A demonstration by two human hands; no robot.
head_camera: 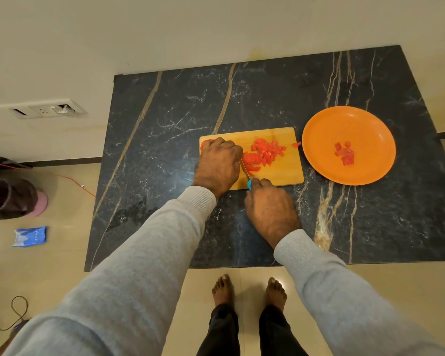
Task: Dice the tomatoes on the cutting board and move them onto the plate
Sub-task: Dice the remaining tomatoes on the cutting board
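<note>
On the plate [324, 140] lie dice [344, 153]; left hand [219, 163] holds slices [252, 160], right hand [270, 204] grips knife [246, 173].

A dark marble table [165, 124] with pale gold veins fills the middle of the frame. Directly on it lie a wooden cutting board [285, 173] at centre and an orange plate [319, 155] just to its right, very close beside it. One small tomato piece [296, 144] lies at the narrow gap between them, by the board's upper right edge.
</note>
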